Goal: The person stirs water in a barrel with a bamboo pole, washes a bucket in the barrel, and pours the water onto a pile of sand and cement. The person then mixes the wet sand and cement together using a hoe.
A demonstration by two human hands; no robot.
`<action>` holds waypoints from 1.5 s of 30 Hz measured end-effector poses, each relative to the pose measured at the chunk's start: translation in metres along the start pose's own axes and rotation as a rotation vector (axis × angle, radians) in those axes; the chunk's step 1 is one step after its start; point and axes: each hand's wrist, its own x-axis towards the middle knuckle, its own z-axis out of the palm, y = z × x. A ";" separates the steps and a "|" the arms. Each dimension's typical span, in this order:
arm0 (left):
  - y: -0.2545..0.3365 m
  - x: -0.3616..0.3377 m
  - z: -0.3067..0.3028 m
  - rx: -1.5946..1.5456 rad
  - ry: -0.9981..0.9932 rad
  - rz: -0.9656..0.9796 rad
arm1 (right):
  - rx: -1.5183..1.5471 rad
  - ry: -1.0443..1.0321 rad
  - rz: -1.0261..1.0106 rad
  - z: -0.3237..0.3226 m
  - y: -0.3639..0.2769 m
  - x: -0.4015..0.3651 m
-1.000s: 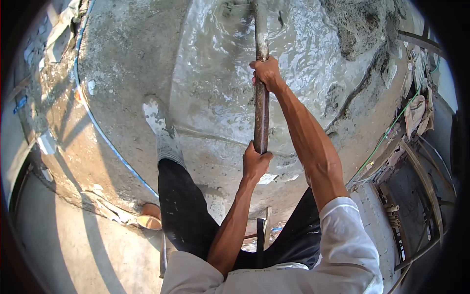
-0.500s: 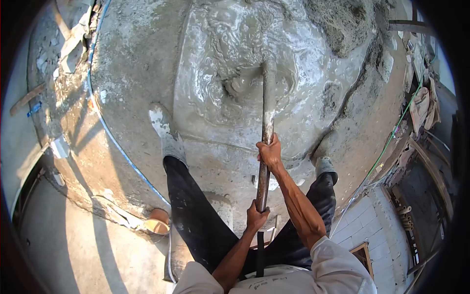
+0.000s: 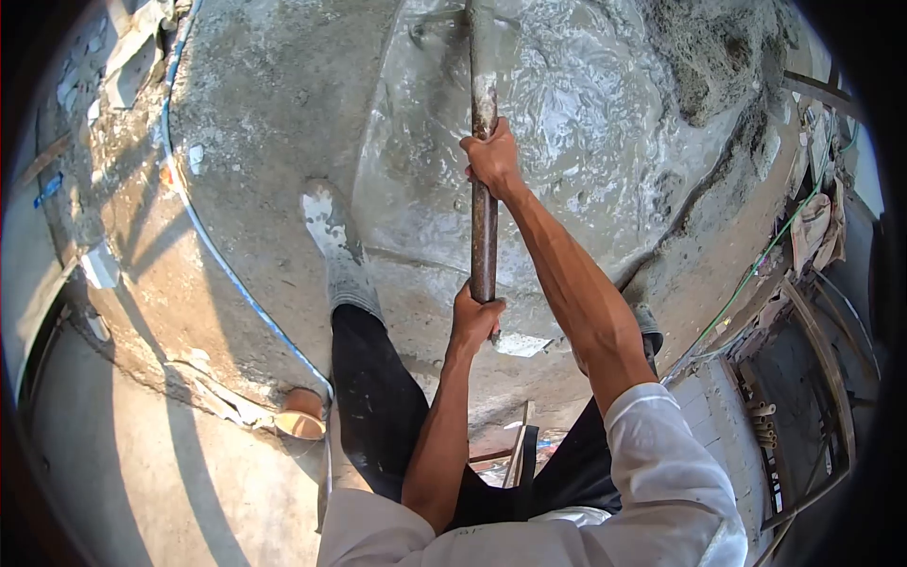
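Observation:
Both my hands are wrapped round the long, mud-streaked handle of a hoe (image 3: pixel 484 227). My right hand (image 3: pixel 493 159) is closed farther up the shaft, over the wet cement mix. My left hand (image 3: pixel 475 319) grips the near end, between my knees. The hoe's head lies at the top edge of the view and barely shows. Beneath the handle spreads a shiny grey pool of wet cement mix (image 3: pixel 586 170), with a rougher heap of drier mix (image 3: pixel 704 57) at its upper right.
My cement-caked left boot (image 3: pixel 335 236) stands beside the pool; the right one (image 3: pixel 646 321) is partly hidden by my arm. A blue hose (image 3: pixel 203 241) runs along the left, near an orange-brown bucket (image 3: pixel 302 416). A green hose (image 3: pixel 756 269) and planks (image 3: pixel 831 350) lie at right.
Both hands have pushed the hoe forward, away from my body, and slightly left. Its head has moved from the middle of the pool to the top edge of the view.

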 end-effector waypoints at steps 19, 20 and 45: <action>-0.172 -0.145 0.049 0.358 0.201 0.050 | 0.206 0.024 0.332 -0.104 0.084 -0.178; -0.159 -0.142 0.045 0.382 0.194 0.103 | 0.216 0.039 0.284 -0.107 0.069 -0.178; -0.018 -0.072 0.022 -0.028 0.132 -0.053 | 0.043 -0.130 0.386 -0.007 0.031 -0.033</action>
